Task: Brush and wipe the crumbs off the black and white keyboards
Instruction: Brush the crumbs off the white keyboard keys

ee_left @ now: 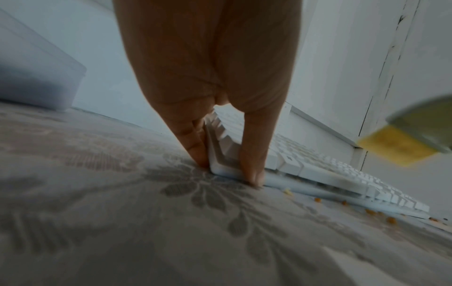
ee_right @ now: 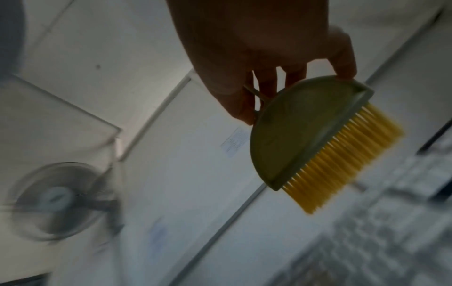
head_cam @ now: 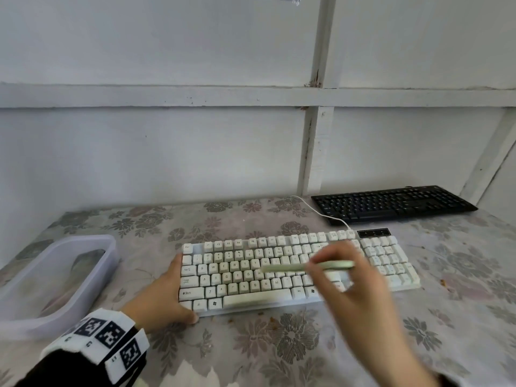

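Note:
The white keyboard [head_cam: 251,275] lies mid-table on the flowered cloth. My left hand [head_cam: 174,289] grips its near left corner, fingers [ee_left: 195,147] along the left end and thumb [ee_left: 252,154] on the front edge. My right hand [head_cam: 329,270] hovers above the keys' right half and holds a half-round green brush [ee_right: 293,139] with yellow bristles [ee_right: 342,160] pointing down toward the keys. The brush is blurred and edge-on in the head view. Orange crumbs [ee_left: 391,219] lie on the cloth along the keyboard's front edge. The black keyboard [head_cam: 391,203] rests at the back right by the wall.
A clear plastic tub [head_cam: 55,275] stands at the table's left. The white keyboard's cable [head_cam: 321,213] runs back toward the wall. White panelled walls [head_cam: 167,152] close the table at the back and right. A fan [ee_right: 56,199] shows in the right wrist view.

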The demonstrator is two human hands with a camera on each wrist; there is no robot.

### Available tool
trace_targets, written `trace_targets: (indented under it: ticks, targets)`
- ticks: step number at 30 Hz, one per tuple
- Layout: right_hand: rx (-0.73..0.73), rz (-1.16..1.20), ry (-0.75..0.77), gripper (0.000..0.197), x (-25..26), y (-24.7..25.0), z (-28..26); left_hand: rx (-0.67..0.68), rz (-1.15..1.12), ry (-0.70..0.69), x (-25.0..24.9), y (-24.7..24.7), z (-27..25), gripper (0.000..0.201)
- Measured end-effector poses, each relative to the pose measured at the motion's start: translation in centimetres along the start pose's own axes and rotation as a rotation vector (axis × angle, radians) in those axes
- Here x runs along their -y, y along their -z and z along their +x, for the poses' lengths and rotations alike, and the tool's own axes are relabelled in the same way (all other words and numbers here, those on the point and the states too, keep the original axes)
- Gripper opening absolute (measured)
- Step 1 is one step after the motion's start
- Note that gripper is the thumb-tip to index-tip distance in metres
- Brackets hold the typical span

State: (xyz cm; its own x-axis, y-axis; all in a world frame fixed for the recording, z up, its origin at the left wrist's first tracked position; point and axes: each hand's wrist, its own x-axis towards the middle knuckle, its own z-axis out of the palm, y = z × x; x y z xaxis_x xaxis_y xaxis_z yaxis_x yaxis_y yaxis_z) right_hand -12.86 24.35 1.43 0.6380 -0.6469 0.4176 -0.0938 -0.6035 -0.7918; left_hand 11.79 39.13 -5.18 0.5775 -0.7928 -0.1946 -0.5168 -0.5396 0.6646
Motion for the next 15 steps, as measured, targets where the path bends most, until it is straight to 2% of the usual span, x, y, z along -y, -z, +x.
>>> trace_targets:
  ticks: [2, 5, 6, 9, 12, 15]
  targets:
    - [0.123, 0.018, 0.013, 0.017, 0.8, -3.3, -0.6, -0.003, 0.005, -0.002, -0.1, 0.0, -0.1, 0.116]
    - [0.219, 0.007, 0.045, 0.006, 2.2, -7.0, -0.7, -0.017, 0.003, -0.027, 0.0, 0.1, -0.1, 0.115]
    - [0.247, 0.002, 0.053, 0.010, 2.5, -7.8, -0.7, -0.020, 0.011, -0.032, 0.1, 0.0, -0.1, 0.113]
    - [0.279, -0.006, 0.082, 0.013, 3.1, -9.2, -0.7, -0.044, 0.078, -0.027, -0.5, 0.1, -0.4, 0.105]
    - [0.293, -0.073, 0.082, 0.016, 3.6, -10.0, -0.7, -0.070, 0.042, -0.022, -0.9, 0.0, -0.4, 0.091]
    - [0.323, -0.203, 0.047, 0.023, 3.6, -9.7, -0.5, -0.040, 0.051, -0.020, -0.8, 0.0, -0.4, 0.101]
